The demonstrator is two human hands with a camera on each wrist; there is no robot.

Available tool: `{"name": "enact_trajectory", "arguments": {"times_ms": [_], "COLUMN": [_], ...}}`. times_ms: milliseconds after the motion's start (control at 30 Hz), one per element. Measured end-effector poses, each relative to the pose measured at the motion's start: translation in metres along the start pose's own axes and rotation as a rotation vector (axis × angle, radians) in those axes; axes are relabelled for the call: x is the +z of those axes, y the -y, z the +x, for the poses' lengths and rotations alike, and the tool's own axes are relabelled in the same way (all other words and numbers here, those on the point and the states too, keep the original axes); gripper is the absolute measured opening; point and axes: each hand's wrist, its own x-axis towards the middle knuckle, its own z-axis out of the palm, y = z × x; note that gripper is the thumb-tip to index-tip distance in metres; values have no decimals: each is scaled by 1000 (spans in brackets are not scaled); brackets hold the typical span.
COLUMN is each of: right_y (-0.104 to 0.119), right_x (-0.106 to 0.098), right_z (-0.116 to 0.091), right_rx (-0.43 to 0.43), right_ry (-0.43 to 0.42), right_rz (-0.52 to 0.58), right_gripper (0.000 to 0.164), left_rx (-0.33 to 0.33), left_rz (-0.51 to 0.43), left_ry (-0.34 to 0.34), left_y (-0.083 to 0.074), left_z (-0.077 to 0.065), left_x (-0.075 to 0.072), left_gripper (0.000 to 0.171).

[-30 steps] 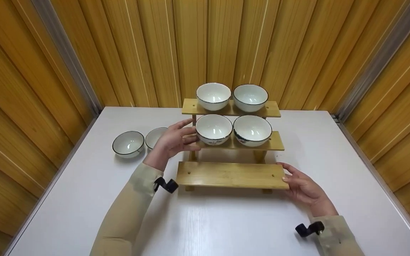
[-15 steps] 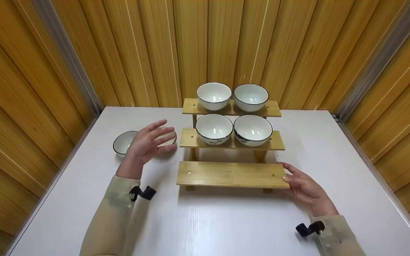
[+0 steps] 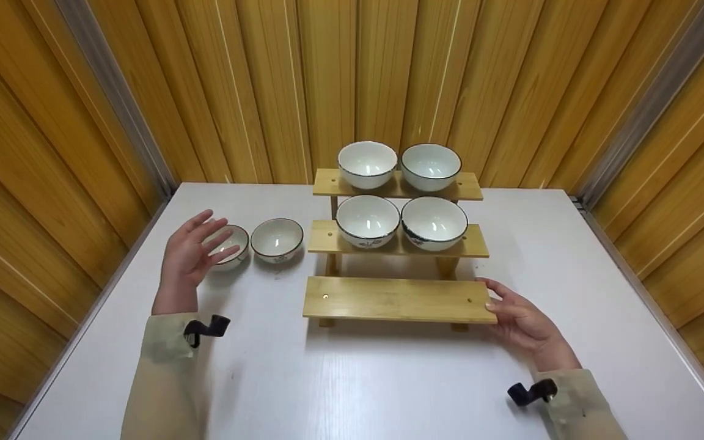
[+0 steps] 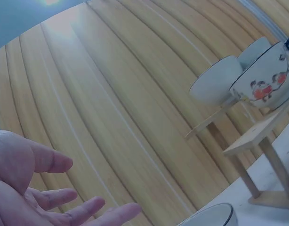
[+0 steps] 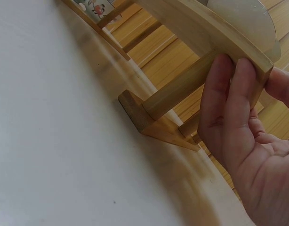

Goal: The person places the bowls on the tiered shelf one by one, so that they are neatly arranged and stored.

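Observation:
My left hand (image 3: 188,253) is over the leftmost bowl (image 3: 237,252) on the table, its fingers spread and partly hiding it; nothing is in its grasp. Just right of that bowl sits another white bowl (image 3: 277,239) with a dark rim. A three-tier wooden stand (image 3: 398,299) bears two bowls on its top shelf and two on its middle shelf; the lowest shelf is bare. With thumb and fingers, my right hand (image 3: 526,324) pinches the right end of that lowest shelf. The right wrist view shows those fingers (image 5: 238,94) under the board and the thumb at its edge.
The stand and loose bowls are on a white table (image 3: 352,385). Wood-patterned walls (image 3: 254,91) enclose it at the back and sides. In the left wrist view, one stand bowl (image 4: 264,84) shows painted red birds.
My left hand has come away from the middle-shelf bowl and moved left, past the nearer table bowl to the leftmost one. My right hand stays on the stand's lowest shelf.

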Motion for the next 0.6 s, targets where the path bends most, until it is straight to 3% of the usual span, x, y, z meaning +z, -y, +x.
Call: {"name": "enact_trajectory", "arguments": {"times_ms": [333,467,600], "right_y": [0,0,0], "right_x": [-3,-3,-3], "right_z": [3,2,3], "right_rx": [-2,-2,2], "right_ry": [73,61,52], "right_rz": [4,1,2], "right_gripper": [55,56,55], "left_rx": [31,29,9], "left_rz": [119,176,156], "left_ry": [-341,-392,-380], "left_y": [12,23,36], "left_z": [17,23,27], "left_x": [-44,-58,-68], "left_gripper": [60,65,70]}}
